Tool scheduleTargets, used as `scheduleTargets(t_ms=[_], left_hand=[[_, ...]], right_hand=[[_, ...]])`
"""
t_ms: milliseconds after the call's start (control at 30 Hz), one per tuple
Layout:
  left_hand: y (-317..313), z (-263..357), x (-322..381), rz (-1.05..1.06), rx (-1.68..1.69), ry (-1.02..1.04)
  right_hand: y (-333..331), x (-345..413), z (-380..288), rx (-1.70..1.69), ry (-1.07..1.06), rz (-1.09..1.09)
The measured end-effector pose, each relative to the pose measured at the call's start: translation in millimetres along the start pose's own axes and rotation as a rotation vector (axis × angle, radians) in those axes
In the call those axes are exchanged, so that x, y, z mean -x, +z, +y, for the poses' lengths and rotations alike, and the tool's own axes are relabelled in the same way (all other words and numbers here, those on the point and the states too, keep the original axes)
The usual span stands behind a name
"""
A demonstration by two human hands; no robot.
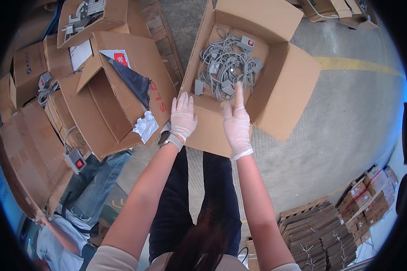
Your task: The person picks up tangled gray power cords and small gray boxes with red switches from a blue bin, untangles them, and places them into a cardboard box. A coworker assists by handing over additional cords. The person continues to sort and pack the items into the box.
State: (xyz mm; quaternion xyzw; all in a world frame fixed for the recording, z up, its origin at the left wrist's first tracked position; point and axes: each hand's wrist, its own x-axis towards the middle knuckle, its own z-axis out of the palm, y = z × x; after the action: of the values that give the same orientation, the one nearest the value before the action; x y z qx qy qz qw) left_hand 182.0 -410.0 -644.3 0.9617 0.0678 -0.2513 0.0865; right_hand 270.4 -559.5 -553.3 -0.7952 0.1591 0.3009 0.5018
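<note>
An open cardboard box [288,98] stands before me with its flaps folded out. Inside lies a tangle of grey power cables [224,61] with several grey switch boxes [247,43], some showing red rocker switches. My left hand [184,117], in a thin white glove, lies flat with fingers together at the box's near left corner and holds nothing. My right hand [236,125], gloved too, is above the near flap, index finger extended towards the cables; it holds nothing that I can see.
At left are an empty, tilted cardboard box [112,105], a box with grey parts [84,20] and a hanging switch box on a cable [75,161]. A person in jeans [98,186] is at lower left. Flattened cardboard [318,233] lies stacked on a pallet at lower right.
</note>
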Motion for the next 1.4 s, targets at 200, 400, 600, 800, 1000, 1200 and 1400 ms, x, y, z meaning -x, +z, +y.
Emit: scheduleTargets(t_ms=[200, 400, 600, 800, 1000, 1200, 1400], left_hand=[[6, 7, 18, 0.021, 0.153, -0.092], [11, 5, 40, 0.029, 0.224, -0.172], [-3, 15, 73, -0.322, 0.409, -0.165], [-100, -1, 193, -0.138, 1.210, -0.202], [-207, -84, 333, 0.533, 1.416, -0.489], [-315, -185, 426, 1.106, 1.240, -0.495], [-428, -328, 502, 1.398, 0.568, -0.513]], right_hand=[[11, 22, 6, 0.053, -0.359, 0.140], [-11, 40, 22, 0.132, 0.060, 0.151], [-49, 61, -12, -0.121, -0.314, 0.465], [-70, 158, -49, -0.061, -0.403, 0.285], [-71, 170, -52, 0.155, -0.145, -0.293], [-21, 152, -134, 0.227, -0.380, -0.315], [119, 220, -247, 0.036, -0.482, -0.358]])
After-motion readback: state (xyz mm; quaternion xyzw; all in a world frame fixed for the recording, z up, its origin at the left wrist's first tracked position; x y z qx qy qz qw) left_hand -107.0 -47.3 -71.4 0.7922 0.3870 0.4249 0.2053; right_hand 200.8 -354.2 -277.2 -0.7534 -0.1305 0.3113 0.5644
